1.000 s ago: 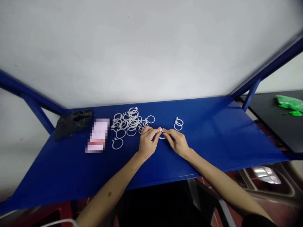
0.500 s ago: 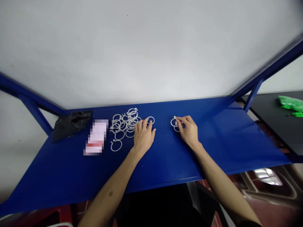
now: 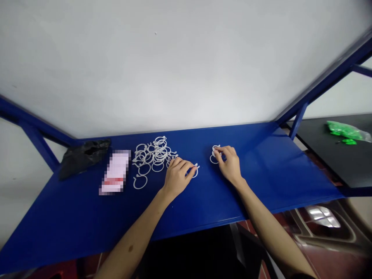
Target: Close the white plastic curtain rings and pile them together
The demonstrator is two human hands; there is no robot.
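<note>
A heap of several white plastic rings (image 3: pixel 152 155) lies on the blue shelf (image 3: pixel 261 170). My left hand (image 3: pixel 177 176) rests just right of the heap, its fingers pinched on one white ring (image 3: pixel 195 170). My right hand (image 3: pixel 229 162) is further right, fingertips curled on a small stack of white rings (image 3: pixel 215 155) lying on the shelf. One loose ring (image 3: pixel 140 181) lies at the near edge of the heap.
A pink-and-white packet (image 3: pixel 114 172) lies left of the rings, with a crumpled black bag (image 3: pixel 83 153) beyond it. A white wall stands behind the shelf. At right, a black table (image 3: pixel 334 155) holds a green bag (image 3: pixel 345 131).
Both hands were together on one ring a second ago. My right hand carried it right to the small stack; my left hand went to the heap and drew out another ring.
</note>
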